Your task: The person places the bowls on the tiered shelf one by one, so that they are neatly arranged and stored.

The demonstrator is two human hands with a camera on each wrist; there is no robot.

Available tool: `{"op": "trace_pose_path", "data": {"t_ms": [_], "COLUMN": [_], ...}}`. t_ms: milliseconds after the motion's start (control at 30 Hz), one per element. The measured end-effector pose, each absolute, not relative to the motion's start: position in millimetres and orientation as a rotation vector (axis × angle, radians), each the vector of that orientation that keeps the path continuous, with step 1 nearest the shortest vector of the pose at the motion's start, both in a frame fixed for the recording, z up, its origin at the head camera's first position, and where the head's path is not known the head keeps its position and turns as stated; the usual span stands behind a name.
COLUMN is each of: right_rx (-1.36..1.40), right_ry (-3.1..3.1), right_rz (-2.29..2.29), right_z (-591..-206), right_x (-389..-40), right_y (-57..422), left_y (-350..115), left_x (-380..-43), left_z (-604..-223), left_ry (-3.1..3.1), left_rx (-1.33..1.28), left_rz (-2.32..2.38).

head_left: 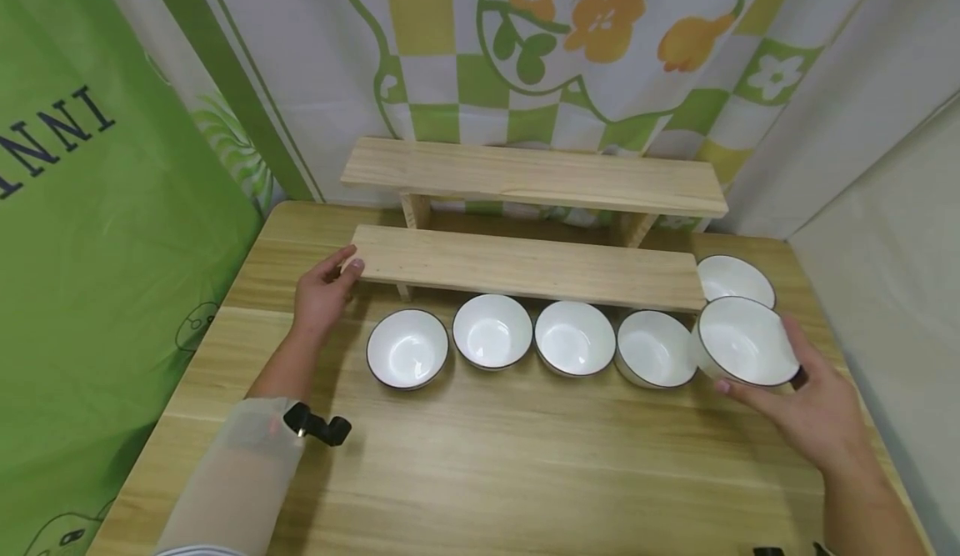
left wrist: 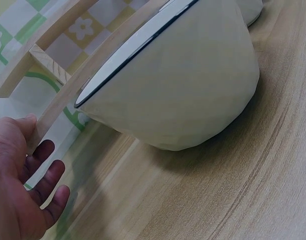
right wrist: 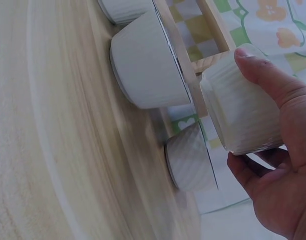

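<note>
My right hand point(head_left: 821, 410) grips a white bowl point(head_left: 746, 341) with a dark rim. Thumb and fingers are on its sides, and the right wrist view shows the bowl point(right wrist: 245, 107) raised above the table. Over at the two-step wooden shelf, my left hand point(head_left: 321, 296) pinches the left end of the lower board point(head_left: 525, 268), its other fingers loosely bent below. Several matching bowls line up in front of that board; the leftmost bowl point(head_left: 408, 349) is nearest my left hand. Another bowl point(head_left: 735, 279) stands at the shelf's right end, partly hidden behind the held one.
The upper board point(head_left: 532, 174) rises behind the lower one, close to a patterned curtain point(head_left: 420, 22). Green cloth point(head_left: 112, 247) hangs along the left side of the wooden table point(head_left: 525, 464). A pale wall point(head_left: 892, 231) borders the right.
</note>
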State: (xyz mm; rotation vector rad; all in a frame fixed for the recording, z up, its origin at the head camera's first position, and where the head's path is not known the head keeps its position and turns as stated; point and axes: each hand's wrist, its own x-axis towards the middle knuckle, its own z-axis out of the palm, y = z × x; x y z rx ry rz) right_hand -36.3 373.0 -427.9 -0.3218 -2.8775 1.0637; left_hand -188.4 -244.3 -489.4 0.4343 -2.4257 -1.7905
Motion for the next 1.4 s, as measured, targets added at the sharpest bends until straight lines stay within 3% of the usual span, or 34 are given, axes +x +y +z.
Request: {"op": "trace_pose_path", "data": {"t_ms": [900, 1233, 1400], "right_rx": [-0.234, -0.247, -0.213], "right_ry": [-2.837, -2.862, -2.861], "right_rz": [1.207, 1.21, 1.193], "right_z": [-406.9, -399.1, -396.4], "right_x": [-71.4, -76.9, -81.6], "right_y": [338.1, 328.1, 323.3], "left_y": [-246.3, -235.7, -242.8], "left_x": [-191.2, -178.1, -185.6], "left_z": [-490.4, -459.1, -480.6], "left_ry": [-2.395, -2.415, -2.388], "left_rx": [0.455, 0.461, 0.447], "left_rz": [-1.872, -1.894, -1.887]}}
